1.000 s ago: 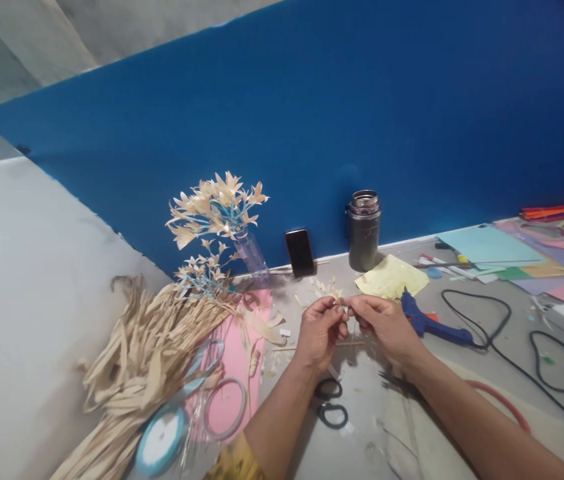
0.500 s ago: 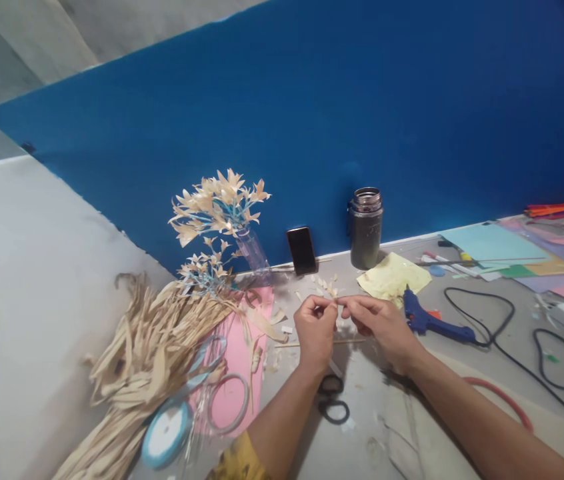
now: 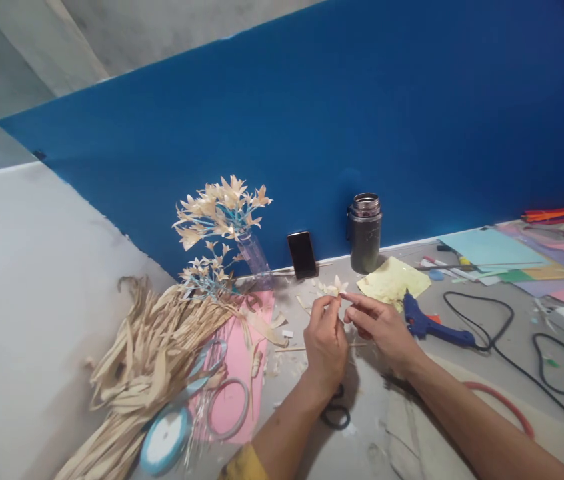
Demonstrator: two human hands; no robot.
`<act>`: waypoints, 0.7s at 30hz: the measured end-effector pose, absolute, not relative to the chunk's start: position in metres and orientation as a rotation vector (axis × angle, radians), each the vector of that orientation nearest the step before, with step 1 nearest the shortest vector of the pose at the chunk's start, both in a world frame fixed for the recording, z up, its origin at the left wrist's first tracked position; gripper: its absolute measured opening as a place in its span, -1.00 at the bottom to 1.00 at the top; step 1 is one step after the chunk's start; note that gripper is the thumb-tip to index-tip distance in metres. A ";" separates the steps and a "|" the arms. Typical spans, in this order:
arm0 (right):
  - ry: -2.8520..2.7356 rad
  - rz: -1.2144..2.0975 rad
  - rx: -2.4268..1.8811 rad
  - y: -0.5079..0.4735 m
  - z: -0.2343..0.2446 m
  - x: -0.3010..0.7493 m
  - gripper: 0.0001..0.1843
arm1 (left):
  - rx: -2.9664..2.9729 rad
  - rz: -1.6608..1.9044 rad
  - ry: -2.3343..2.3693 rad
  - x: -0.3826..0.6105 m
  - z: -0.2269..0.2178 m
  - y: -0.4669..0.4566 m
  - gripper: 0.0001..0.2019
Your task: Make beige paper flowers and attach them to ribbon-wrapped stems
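Observation:
My left hand (image 3: 327, 343) pinches a small pale straw-coloured flower (image 3: 338, 287) by its base, its petals pointing up. Beside it, my right hand (image 3: 379, 328) stretches its index finger to the flower's base, the thumb held apart below. Under my left wrist lie black-handled scissors (image 3: 336, 421), partly hidden. A thin wooden stick (image 3: 289, 349) lies behind my hands, among pale scraps. To the right of my right hand is a blue glue gun (image 3: 435, 323).
At left are dried husk strips (image 3: 147, 353), a blue ribbon spool (image 3: 165, 440) and pink paper (image 3: 242, 393). Finished-looking flowers (image 3: 225, 207) stand in a clear vase (image 3: 256, 257). A phone (image 3: 302, 255), a dark flask (image 3: 365, 237) and yellow paper (image 3: 395, 279) are at the back.
My left hand has turned and moved slightly right, covering more of the scissors. The flower now stands more upright, and my right index finger stretches to its base.

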State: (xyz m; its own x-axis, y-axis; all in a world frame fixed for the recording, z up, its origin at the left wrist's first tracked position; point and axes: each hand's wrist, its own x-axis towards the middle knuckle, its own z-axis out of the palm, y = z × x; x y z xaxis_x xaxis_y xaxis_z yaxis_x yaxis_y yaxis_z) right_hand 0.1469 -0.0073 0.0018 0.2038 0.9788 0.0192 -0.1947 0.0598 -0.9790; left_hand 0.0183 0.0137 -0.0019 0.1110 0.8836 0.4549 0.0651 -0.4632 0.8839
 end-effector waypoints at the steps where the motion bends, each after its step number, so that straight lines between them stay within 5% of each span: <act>1: -0.920 1.111 -1.129 -0.007 0.001 0.147 -0.38 | 1.666 1.425 0.928 0.018 -0.001 0.013 -0.63; 14: -0.686 1.364 -0.874 -0.004 0.003 0.147 -0.63 | 1.304 1.246 0.877 0.020 0.010 0.012 -0.88; 21: -0.824 1.401 -0.879 -0.005 0.003 0.145 -0.65 | 0.915 1.139 0.795 0.020 0.011 0.020 -0.64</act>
State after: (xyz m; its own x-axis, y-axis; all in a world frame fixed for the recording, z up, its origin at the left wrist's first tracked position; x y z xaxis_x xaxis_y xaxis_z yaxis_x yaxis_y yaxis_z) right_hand 0.1453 -0.0054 0.0028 0.0150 0.9994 -0.0302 -0.4595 -0.0199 -0.8880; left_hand 0.0195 0.0203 0.0107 0.2379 0.9692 -0.0641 -0.3948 0.1568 0.9053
